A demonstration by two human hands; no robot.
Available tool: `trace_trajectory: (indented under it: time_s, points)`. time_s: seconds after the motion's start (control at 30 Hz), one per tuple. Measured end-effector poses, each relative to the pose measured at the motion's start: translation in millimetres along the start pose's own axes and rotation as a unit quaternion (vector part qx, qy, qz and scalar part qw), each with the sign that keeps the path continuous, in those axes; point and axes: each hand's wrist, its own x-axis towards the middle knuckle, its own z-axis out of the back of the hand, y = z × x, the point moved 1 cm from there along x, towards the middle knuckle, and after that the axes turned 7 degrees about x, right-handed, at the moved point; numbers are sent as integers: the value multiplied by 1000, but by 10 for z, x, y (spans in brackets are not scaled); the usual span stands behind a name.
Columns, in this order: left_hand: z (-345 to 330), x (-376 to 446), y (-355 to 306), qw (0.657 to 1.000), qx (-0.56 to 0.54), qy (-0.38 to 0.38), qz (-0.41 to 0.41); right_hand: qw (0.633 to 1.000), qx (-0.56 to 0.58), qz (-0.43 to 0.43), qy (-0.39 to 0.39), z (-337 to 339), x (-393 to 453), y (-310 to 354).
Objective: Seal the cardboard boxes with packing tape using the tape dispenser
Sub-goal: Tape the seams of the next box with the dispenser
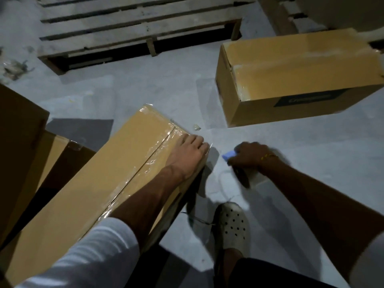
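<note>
Far left: brown cartons, stacked, in shadow. Long box lies on the floor, clear tape along its top seam and over the far end. Left hand lies flat on the box's right edge, fingers straight, gripping nothing. Right hand, just right of the box and above the floor, curls round the dispenser; only its blue part and a dark blurred bit show. Shoe below. Pallet top. Second box upper right, taped; its black label is unreadable.
</note>
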Motion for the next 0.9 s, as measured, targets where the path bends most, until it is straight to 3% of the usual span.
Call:
trace_trajectory:
  time_s: [0.07, 0.1, 0.2, 0.3, 0.4, 0.47, 0.6, 0.67, 0.8, 0.9]
  points:
    - [11, 29, -19, 999, -3, -23, -41, 978, 188, -9, -88, 55, -74, 28]
    - [11, 48, -10, 998, -4, -23, -55, 944, 306, -10, -127, 26, -126, 83]
    - [-21, 154, 217, 1000, -15, -4, -24, 793, 592, -2, -146, -280, -173, 336]
    - [-167, 268, 699, 998, -7, 3, 70, 698, 704, 36, -124, -511, -206, 496]
    - [-290, 364, 1221, 987, -26, 23, 156, 570, 814, 85, -72, -627, -204, 468]
    - [-327, 408, 1509, 974, -52, 16, 222, 522, 847, 99, -31, -604, -226, 474]
    - [-357, 409, 1865, 916, -181, 3, 357, 530, 840, 115, -21, -612, -172, 496]
    - [-397, 392, 1993, 889, -250, 20, 383, 547, 831, 99, -29, -677, -148, 524]
    - [-483, 287, 2055, 877, -297, 33, 376, 569, 816, 96, -31, -848, -152, 561]
    - [-558, 211, 1884, 885, -276, 41, 374, 562, 819, 109, -42, -894, -273, 602]
